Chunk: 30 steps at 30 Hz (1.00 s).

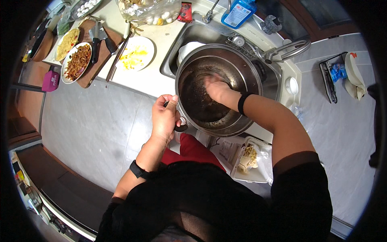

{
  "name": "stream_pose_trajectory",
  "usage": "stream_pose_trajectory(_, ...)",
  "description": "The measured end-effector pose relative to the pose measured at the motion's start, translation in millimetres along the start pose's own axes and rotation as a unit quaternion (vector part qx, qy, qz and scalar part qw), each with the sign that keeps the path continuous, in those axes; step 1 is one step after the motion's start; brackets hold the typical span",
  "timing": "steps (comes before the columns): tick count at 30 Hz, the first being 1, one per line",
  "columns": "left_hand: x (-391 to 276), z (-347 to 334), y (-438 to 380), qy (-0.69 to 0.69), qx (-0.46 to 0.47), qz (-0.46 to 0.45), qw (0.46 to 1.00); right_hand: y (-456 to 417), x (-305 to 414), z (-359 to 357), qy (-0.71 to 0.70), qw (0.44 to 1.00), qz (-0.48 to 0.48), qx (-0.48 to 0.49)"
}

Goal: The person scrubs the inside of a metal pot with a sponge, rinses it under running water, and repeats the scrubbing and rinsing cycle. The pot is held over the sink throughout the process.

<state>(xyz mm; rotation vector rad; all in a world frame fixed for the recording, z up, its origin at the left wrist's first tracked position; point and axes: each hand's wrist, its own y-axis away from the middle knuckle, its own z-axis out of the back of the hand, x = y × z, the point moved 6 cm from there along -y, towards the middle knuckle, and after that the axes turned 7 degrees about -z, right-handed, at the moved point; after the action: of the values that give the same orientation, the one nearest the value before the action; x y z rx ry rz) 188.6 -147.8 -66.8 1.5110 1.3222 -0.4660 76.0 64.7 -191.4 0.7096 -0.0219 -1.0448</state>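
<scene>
A large round metal pot rests tilted over the sink. My left hand is closed around its dark side handle at the near left. Inside the pot, my right hand is blurred near the dark, wet-looking bottom; whether it holds something cannot be told. A white bowl or dish shows partly in the sink behind the pot. The curved metal faucet stands beyond the pot's far right side.
Left on the counter lie a yellow-stained white plate, chopsticks, a cutting board with knives, and plates of food. A blue bottle stands behind the sink. Below right, an open waste bin holds food scraps.
</scene>
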Motion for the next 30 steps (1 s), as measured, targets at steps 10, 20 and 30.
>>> stream_pose_trajectory(10, 6, 7, 1, 0.052, -0.013, -0.022, 0.998, 77, 88, 13, -0.156, 0.96, 0.029, 0.229)
stream_pose_trajectory(20, 6, 3, 3, 0.034, 0.025, 0.023, 0.999, 34, 3, 61, -0.181, 0.982, -0.043, 0.027)
stream_pose_trajectory(30, 4, 2, 3, 0.042, 0.006, 0.031, 0.999, 50, 79, 65, -0.168, 0.98, 0.1, 0.024)
